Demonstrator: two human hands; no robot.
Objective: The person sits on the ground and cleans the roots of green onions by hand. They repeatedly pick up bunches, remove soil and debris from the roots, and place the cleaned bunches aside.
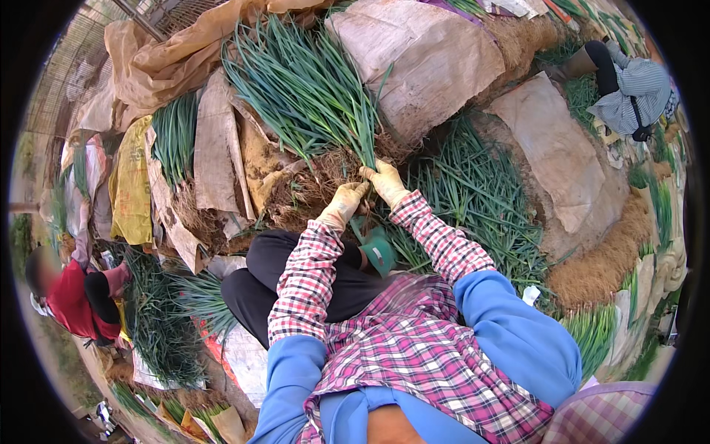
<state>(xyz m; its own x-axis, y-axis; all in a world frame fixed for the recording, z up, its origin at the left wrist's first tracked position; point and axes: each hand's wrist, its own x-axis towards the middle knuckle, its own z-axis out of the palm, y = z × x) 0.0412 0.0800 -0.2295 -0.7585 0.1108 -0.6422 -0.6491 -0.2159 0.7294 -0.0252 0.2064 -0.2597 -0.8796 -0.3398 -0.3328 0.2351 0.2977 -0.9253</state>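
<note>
My right hand (386, 182), in a pale soiled work glove, grips a few green onion plants (363, 130) low on their stems. Close beside it, my left hand (342, 204), in a similar glove, has its fingertips pinched at the base of the same plants; exactly what lies between them is partly hidden. Tangled brown roots (333, 169) show just beyond the left hand. Past the hands, a large heap of green onions (299, 83) lies with its leaves pointing away from me.
Loose green leaves (471, 183) cover the ground at right. A tan sack sheet (416, 61) covers part of the pile. My green shoe (380, 252) is below my hands. A person in red (77, 302) sits at left; another person (632, 89) is at far right.
</note>
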